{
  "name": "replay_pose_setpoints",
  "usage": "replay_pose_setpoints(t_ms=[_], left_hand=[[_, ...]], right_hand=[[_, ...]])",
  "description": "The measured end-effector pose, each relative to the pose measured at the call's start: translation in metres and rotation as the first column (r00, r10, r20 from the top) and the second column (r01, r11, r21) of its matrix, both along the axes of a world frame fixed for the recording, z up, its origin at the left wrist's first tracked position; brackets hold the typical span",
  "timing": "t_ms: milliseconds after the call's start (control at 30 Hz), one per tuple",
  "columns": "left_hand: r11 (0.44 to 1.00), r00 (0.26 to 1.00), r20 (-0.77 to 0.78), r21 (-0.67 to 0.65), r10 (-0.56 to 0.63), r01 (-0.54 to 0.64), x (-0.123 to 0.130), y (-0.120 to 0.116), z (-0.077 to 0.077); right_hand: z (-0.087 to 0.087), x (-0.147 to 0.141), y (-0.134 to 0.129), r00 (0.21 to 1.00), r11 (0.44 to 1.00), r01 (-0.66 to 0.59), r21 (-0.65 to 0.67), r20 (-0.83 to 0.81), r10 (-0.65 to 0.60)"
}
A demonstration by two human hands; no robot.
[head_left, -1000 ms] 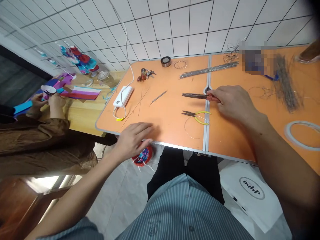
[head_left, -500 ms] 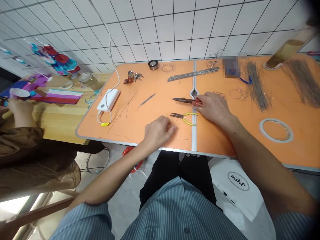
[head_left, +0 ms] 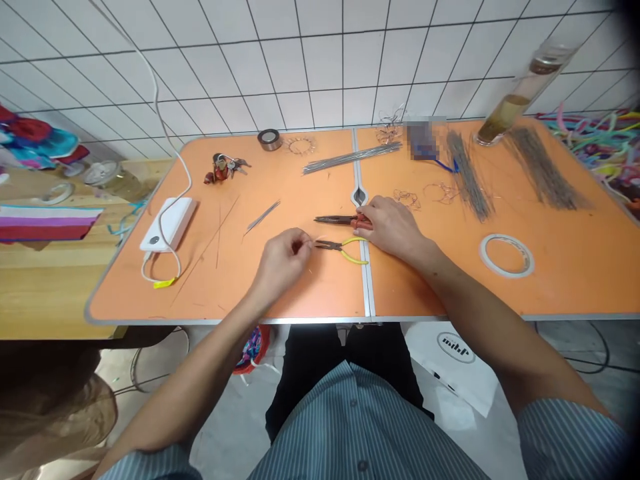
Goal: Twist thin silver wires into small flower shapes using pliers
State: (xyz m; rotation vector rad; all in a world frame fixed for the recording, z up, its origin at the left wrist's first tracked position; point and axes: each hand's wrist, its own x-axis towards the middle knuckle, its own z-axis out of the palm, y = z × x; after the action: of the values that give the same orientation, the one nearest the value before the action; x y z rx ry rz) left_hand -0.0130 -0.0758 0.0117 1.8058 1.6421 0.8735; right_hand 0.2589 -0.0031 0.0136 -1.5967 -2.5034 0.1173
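Note:
My left hand is pinched at the tips of the yellow-handled pliers, with a thin pale wire partly visible between finger and thumb. Those pliers lie on the orange table, jaws pointing left. Just behind them, my right hand is wrapped round the handles of the red-handled pliers, whose dark jaws also point left. A short bundle of thin wires rests to the left of both pliers.
Behind lie a long wire bundle, black tape and keys. A white power bank with a cable is at left. At right are a tape roll, grey wire bundles and a tilted glass cylinder.
The view has turned to the right. My left hand has come up to the yellow pliers' tips and its fingers have closed on a thin wire. My right hand stays on the red-handled pliers.

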Motion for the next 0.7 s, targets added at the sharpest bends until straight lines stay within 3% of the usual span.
replay_pose_setpoints(t_ms=[100, 200, 400, 533, 700], left_hand=[[0.993, 0.952, 0.305, -0.105, -0.016, 0.050, 0.003, 0.028, 0.019], [0.985, 0.868, 0.497, -0.138, -0.024, 0.107, 0.018, 0.059, 0.034], [0.943, 0.697, 0.713, -0.281, 0.079, 0.181, 0.040, 0.094, 0.031], [0.844, 0.591, 0.788, -0.427, 0.172, 0.324, 0.038, 0.096, 0.024], [0.718, 0.508, 0.828, -0.501, 0.236, 0.483, 0.036, 0.093, 0.021]], right_hand=[[-0.001, 0.003, -0.001, 0.999, 0.999, -0.047, -0.006, -0.005, 0.047], [-0.003, 0.006, -0.002, 0.994, 0.996, -0.088, -0.023, -0.061, 0.087], [0.010, 0.011, 0.000, 0.934, 0.992, -0.071, -0.103, -0.356, 0.030], [0.032, 0.003, 0.010, 0.726, 0.972, 0.011, -0.233, -0.667, -0.168], [0.050, -0.015, 0.018, 0.445, 0.939, -0.081, -0.333, -0.855, -0.265]])
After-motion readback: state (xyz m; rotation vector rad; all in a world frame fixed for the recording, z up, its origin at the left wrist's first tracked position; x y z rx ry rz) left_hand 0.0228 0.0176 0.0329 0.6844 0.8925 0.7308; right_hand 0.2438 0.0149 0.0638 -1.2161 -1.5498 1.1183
